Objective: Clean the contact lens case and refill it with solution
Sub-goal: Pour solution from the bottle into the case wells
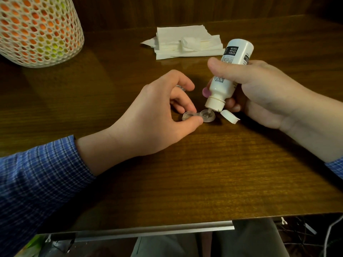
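Note:
A clear two-well contact lens case (199, 115) lies uncapped on the wooden table (185, 173). My left hand (159, 112) pinches the case's left well between thumb and fingers. My right hand (259, 93) grips a white solution bottle (229, 75), tipped nozzle-down with its tip over the right well. The bottle's flip cap (230, 116) hangs open beside the case. A purple lens-case cap (206, 92) shows behind the bottle's neck. Another small clear piece (179, 87) peeks out behind my left fingers.
A stack of white paper tissues (187, 42) lies at the back of the table. A white mesh basket (37, 28) with orange and green contents stands at the back left. The table's front edge has a metal rail (154, 230).

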A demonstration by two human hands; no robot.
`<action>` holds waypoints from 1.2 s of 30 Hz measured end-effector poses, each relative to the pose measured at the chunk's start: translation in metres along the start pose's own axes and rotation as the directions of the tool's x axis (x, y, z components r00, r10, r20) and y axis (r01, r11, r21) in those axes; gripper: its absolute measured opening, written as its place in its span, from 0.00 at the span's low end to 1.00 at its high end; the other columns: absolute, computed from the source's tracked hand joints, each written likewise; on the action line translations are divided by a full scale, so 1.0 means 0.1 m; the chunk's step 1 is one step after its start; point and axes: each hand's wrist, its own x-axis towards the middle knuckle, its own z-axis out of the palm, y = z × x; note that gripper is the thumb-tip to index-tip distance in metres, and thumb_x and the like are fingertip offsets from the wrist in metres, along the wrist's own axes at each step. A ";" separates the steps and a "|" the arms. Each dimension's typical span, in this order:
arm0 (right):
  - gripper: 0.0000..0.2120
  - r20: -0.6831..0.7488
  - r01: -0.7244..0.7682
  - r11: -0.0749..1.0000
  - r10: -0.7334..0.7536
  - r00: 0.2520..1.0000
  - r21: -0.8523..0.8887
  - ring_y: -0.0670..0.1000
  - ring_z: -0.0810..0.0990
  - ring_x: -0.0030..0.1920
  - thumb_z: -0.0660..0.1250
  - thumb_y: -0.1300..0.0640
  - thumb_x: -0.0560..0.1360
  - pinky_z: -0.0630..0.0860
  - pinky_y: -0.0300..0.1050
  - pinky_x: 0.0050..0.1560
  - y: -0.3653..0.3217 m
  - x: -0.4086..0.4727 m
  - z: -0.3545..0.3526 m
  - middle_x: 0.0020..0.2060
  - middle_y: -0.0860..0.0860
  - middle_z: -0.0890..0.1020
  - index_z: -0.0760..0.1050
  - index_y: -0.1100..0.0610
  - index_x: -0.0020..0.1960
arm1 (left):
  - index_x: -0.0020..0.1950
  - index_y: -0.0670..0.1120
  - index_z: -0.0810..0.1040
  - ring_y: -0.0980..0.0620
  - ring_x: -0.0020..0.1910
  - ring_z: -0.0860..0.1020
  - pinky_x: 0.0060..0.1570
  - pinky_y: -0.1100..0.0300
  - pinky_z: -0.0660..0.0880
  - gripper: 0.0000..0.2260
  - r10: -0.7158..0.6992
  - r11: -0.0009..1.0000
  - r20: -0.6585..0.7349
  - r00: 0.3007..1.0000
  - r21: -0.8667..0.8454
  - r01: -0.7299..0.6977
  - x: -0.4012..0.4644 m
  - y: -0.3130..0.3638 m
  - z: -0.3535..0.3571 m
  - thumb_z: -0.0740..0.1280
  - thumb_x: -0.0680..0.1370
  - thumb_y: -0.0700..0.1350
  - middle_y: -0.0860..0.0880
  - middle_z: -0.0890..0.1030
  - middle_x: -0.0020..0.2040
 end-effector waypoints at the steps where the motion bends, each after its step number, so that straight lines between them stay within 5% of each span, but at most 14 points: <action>1: 0.16 -0.001 -0.002 1.000 0.002 1.000 0.002 0.47 0.72 0.32 0.71 0.44 0.76 0.67 0.37 0.27 0.00 0.00 0.00 0.46 0.56 0.82 0.75 0.54 0.55 | 0.67 0.48 0.74 0.62 0.46 0.82 0.41 0.71 0.74 0.25 0.000 1.000 0.000 1.000 -0.002 0.000 0.00 0.00 0.00 0.78 0.73 0.51 0.57 0.85 0.45; 36: 0.16 -0.001 -0.001 1.000 0.001 1.000 -0.027 0.47 0.74 0.34 0.72 0.43 0.74 0.68 0.35 0.26 0.00 -0.01 0.01 0.45 0.54 0.84 0.75 0.52 0.54 | 0.66 0.44 0.74 0.62 0.46 0.82 0.42 0.75 0.73 0.24 0.039 0.999 0.012 0.999 -0.013 -0.039 -0.01 0.01 0.01 0.79 0.73 0.45 0.55 0.85 0.45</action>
